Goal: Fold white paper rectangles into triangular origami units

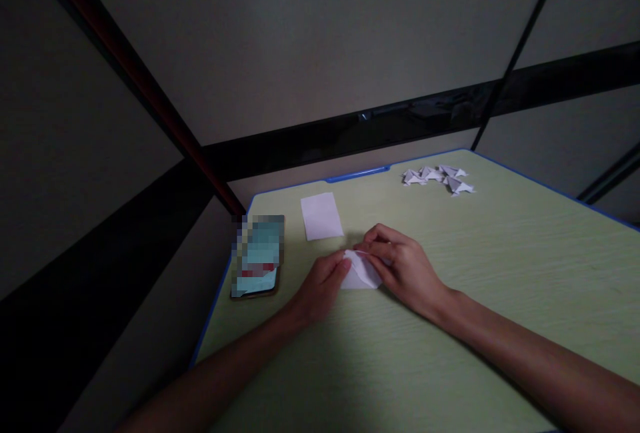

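Observation:
Between my two hands is a white sheet of paper, partly folded, held low over the table. My left hand pinches its left edge, with the thumb lying on top. At the upper right edge, my right hand has a raised flap of the paper between thumb and fingers. The right fingers hide part of that flap. Just beyond my left hand lies a flat white square of paper. Farther back at the right, several small folded paper figures stand in a cluster.
A phone with a lit, partly blurred screen lies at the left edge of the pale green table. The table has a blue rim and a blue strip at the back. Grey panels rise close behind it.

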The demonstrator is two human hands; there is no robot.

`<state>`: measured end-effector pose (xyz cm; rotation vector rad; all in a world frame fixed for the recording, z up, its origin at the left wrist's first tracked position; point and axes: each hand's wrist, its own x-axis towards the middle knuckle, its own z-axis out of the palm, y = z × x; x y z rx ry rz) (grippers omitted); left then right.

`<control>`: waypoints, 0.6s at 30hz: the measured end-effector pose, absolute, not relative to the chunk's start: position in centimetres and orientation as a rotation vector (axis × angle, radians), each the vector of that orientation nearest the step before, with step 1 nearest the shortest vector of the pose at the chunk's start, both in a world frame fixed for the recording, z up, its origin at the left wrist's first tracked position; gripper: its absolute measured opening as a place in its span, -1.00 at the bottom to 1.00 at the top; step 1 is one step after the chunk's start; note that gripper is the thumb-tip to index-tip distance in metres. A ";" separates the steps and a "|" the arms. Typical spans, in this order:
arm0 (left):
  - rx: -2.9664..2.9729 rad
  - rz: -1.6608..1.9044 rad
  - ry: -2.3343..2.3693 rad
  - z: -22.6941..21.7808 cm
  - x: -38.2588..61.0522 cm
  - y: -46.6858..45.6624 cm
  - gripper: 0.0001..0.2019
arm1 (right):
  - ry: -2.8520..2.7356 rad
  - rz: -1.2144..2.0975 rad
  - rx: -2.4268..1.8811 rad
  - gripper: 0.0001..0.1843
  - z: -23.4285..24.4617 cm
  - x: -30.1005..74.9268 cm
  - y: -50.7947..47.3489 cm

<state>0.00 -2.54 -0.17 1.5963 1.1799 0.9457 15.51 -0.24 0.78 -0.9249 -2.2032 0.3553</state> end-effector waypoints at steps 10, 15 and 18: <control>1.577 0.970 1.195 -0.1 0.0 -2.2 -0.73 | -2.252 0.232 -0.869 -0.76 0.7 15.7 0.1; 1.633 0.934 1.206 -0.2 0.0 -2.2 -0.71 | -2.278 0.077 -0.860 -0.78 0.5 15.6 0.1; 1.591 0.926 1.209 -0.2 0.1 -2.3 -0.72 | -2.290 -0.001 -0.845 -0.78 0.5 15.5 0.1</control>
